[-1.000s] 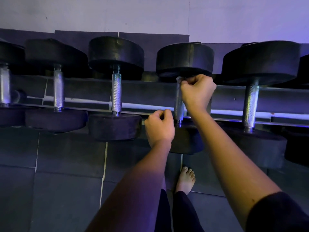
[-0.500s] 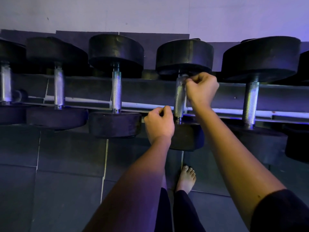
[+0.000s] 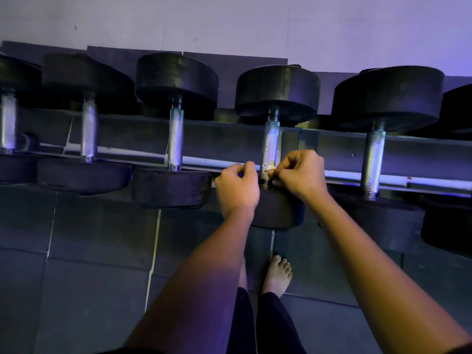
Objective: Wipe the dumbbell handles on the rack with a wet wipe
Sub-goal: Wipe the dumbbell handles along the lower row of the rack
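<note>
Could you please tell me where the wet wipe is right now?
In the head view, near the middle, the wipe is pinched by the right hand against the near end of a dumbbell handle, just beside the left hand.

Matt black round rubber dumbbell heads [image 3: 277, 90]; silver steel handles [image 3: 175, 134], finely cross-hatched. Dark grey square floor mats [image 3: 89, 290], pale seams. Pale wall [image 3: 229, 21], tinted violet. The crumpled wet wipe [image 3: 269, 169] looks white.
</note>
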Demonstrator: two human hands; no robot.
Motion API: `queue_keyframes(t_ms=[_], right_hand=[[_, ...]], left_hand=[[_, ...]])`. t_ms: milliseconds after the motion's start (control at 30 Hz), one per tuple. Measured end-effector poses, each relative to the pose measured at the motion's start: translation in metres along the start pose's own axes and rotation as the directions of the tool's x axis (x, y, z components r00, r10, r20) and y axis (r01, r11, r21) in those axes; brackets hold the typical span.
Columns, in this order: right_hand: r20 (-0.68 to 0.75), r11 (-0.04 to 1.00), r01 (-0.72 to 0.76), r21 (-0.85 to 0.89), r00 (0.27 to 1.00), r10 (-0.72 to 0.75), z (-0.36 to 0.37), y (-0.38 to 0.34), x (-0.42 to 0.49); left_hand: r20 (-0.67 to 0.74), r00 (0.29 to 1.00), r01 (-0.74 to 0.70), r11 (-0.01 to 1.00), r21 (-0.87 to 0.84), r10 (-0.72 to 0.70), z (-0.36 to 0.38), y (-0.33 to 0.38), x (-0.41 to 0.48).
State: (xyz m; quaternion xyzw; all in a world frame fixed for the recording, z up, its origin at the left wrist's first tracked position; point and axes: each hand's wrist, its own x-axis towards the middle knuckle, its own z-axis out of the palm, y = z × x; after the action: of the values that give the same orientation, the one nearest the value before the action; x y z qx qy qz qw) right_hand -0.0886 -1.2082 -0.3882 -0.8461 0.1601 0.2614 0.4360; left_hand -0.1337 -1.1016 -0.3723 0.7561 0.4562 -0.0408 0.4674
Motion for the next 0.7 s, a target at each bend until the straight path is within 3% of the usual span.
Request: queue_keyframes(t_ms=[100, 267, 433, 533, 700], right_hand=[[-0.004, 0.991, -0.023, 0.13, 1.0, 0.023, -0.004, 0.002, -0.004], [-0.219, 0.95, 0.051, 0.307, 0.976, 0.018, -0.007, -0.008, 0.022], [-0.28, 0.953, 0.123, 0.278, 0.959, -0.043, 0.003, -0.024, 0.041], [-0.228, 0.98, 0.147, 0.134, 0.967, -0.114, 0.002, -0.017, 0.027], [0.057, 0.985, 0.156, -0.071, 0.987, -0.152, -0.005, 0.009, -0.01]], left_hand=[[-0.003, 1.0, 0.005, 1.0, -0.011, -0.005, 0.001, -0.001, 0.0], [-0.02, 1.0, -0.001, 0.999, -0.033, 0.001, 0.003, -0.004, 0.002], [-0.031, 0.999, -0.015, 0.999, -0.053, 0.014, 0.004, -0.005, 0.002], [-0.022, 1.0, -0.012, 0.999, -0.053, 0.011, 0.004, -0.005, 0.002], [-0.016, 1.0, -0.004, 0.999, -0.039, 0.004, 0.004, -0.004, 0.001]])
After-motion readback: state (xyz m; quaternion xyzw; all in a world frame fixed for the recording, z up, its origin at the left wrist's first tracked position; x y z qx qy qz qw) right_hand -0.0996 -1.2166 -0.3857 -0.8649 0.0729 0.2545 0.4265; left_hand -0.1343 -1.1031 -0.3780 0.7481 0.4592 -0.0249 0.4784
